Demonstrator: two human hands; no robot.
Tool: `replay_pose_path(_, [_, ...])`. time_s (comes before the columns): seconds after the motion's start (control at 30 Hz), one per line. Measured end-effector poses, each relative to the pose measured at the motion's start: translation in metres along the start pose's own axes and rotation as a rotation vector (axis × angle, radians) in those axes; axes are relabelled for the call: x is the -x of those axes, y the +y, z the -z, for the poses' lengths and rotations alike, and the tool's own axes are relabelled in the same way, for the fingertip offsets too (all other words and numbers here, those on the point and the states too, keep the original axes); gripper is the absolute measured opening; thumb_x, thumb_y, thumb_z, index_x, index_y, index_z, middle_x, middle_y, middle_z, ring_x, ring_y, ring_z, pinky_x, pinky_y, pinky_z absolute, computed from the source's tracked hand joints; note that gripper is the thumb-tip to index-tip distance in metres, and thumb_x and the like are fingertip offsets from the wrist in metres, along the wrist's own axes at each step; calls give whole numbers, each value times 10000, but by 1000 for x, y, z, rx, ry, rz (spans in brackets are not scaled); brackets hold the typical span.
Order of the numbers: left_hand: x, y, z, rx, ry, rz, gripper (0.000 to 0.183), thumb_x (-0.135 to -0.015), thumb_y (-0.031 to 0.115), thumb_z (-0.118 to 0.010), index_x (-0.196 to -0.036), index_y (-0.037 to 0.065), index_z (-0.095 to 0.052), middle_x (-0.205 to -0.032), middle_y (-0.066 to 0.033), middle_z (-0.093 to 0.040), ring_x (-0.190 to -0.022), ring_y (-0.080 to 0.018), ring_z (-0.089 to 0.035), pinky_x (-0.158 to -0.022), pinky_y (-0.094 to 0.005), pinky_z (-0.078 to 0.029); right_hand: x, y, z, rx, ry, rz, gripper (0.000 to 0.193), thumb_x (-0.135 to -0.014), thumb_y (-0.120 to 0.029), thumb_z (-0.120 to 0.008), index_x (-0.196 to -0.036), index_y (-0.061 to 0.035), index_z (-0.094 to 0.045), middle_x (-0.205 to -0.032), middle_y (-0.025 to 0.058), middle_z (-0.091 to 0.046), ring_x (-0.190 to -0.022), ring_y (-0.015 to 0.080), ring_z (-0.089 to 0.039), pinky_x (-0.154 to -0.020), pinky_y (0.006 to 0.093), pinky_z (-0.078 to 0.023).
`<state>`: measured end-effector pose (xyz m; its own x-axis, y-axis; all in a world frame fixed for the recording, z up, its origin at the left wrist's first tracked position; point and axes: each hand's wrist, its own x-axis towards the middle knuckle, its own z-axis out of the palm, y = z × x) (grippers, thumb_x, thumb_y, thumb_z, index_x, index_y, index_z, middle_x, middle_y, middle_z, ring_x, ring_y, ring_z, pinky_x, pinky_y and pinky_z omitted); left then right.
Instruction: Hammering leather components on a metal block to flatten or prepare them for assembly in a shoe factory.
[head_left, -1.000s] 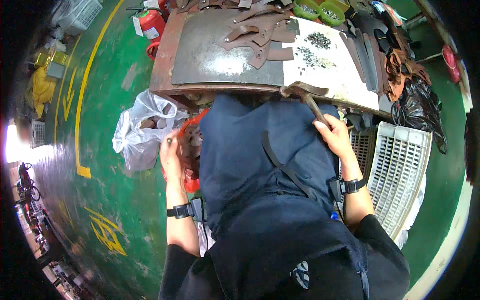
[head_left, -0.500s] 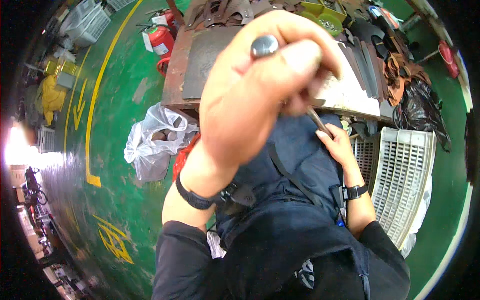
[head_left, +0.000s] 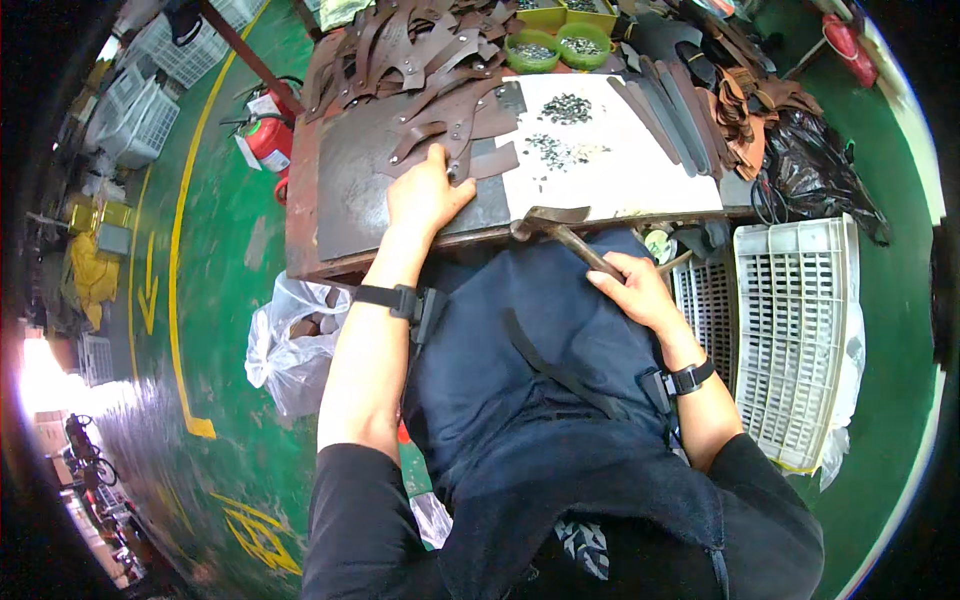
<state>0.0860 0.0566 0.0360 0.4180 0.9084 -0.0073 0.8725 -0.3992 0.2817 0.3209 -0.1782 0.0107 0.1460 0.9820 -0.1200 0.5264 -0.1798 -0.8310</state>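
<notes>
My left hand [head_left: 425,200] rests on a brown leather piece [head_left: 460,117] with metal studs, over a dark slab [head_left: 345,190] on the workbench. Its thumb and forefinger close around a short metal rod [head_left: 453,174], of which only a small shiny bit shows. Low at the right, my right hand [head_left: 640,290] grips a hammer [head_left: 575,240] by its handle. The hammer's head lies at the bench's front edge, beside a white sheet [head_left: 625,185] with small dark and silvery metal pieces [head_left: 560,150] strewn over it.
Brown leather parts [head_left: 400,50] are heaped at the back left. Green bowls [head_left: 532,62] of small metal parts stand behind the sheet. Leather strips [head_left: 675,115] lie to the right. White plastic crates [head_left: 795,330] and a clear bag [head_left: 295,350] flank my lap.
My left hand has come down from close in front of the camera onto the studded leather, uncovering the bench. My right hand keeps the hammer, whose head now shows at the bench edge.
</notes>
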Motion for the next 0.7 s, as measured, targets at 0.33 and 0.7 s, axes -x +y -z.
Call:
replay_pose_path(0.33, [-17, -1, 29, 4, 5, 43, 573, -787, 482, -694, -1220, 118, -600, -1088, -167, -702, -1059, -332, -658, -889, -441, -514, -2, -6, 8, 18, -23, -9, 302, -890, -322, -703, -904, -23, -670, -598, 55, -504, -590, 90, -455, -538, 316, -393])
replay_pose_path(0.7, [-77, -39, 2, 64, 521, -42, 253, -944, 332, -531, -983, 95, -613, -847, -224, -679, -831, -423, -660, -731, -534, -514, -5, -1, 1, -32, -49, 48, 293, -894, -312, -696, -902, -21, -672, -619, 81, -567, -596, 107, -519, -556, 322, -425])
